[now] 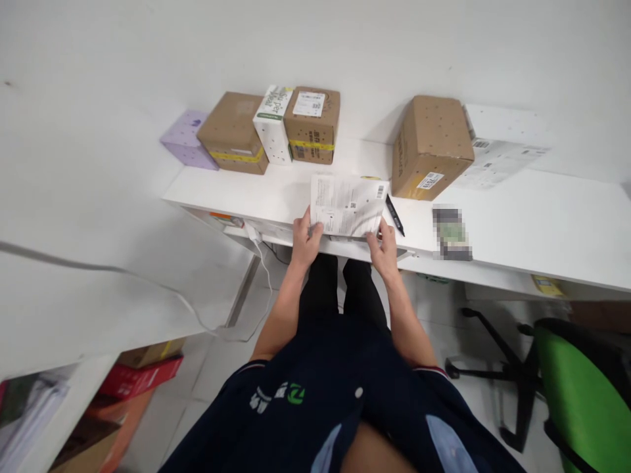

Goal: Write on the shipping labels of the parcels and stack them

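Holding the white printed box point(348, 205): seemingly the step in hand, at the near edge of the desk point(542, 223); moving it calls for an even two-handed grip.
Box print: barcode point(380, 191); small text unreadable.
Left hand point(305, 242): clamped on its near left corner.
Right hand point(384, 248): clamped on its near right corner.
Marker point(394, 215): just to its right.
White carton point(275, 128): "Super Meal".

Bright, diffuse light casts a soft shadow on the white wall point(365, 52) beside a tall brown cardboard box point(434, 144). Wide-angle distortion stretches the edges; coarse pixelation hides a flat, dark rectangular object point(451, 234).
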`<state>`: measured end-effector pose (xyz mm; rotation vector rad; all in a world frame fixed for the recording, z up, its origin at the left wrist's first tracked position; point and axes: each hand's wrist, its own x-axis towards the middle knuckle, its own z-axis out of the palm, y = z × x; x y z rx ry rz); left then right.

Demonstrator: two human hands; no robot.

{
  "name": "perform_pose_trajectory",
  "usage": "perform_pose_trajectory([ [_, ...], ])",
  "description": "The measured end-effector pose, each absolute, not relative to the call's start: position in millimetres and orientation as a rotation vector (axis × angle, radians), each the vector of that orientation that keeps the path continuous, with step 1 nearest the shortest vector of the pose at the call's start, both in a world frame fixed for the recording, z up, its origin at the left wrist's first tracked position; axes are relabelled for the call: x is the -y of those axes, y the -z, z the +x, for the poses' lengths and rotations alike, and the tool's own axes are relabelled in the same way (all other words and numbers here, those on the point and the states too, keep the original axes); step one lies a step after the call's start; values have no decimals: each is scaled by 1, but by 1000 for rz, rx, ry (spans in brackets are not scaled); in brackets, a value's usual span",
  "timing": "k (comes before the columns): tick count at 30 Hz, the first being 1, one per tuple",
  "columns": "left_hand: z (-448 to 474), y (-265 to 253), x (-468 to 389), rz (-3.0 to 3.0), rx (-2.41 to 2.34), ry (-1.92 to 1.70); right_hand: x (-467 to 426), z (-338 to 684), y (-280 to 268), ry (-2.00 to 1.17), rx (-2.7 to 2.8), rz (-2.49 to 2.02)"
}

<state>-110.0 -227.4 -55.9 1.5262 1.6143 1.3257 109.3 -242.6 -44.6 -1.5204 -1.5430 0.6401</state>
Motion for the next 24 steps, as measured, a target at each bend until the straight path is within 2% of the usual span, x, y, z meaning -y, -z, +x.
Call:
perform_pose_trajectory([
  [4, -113, 52, 236, 1504, -1655, -1303, 250, 107, 37, -593, 1525, -1539],
  [18, -105, 52, 239, 1446, -1706, -1222, 247, 104, 43, -726, 1300, -1505],
  [21, -92, 45, 243, 1614, -1847, -1372, 236, 119, 36, -611, 1334, -1495],
  [24, -73, 40, 247, 1935, -1883, -1486, 215, 141, 28, -357, 1426, -1670],
])
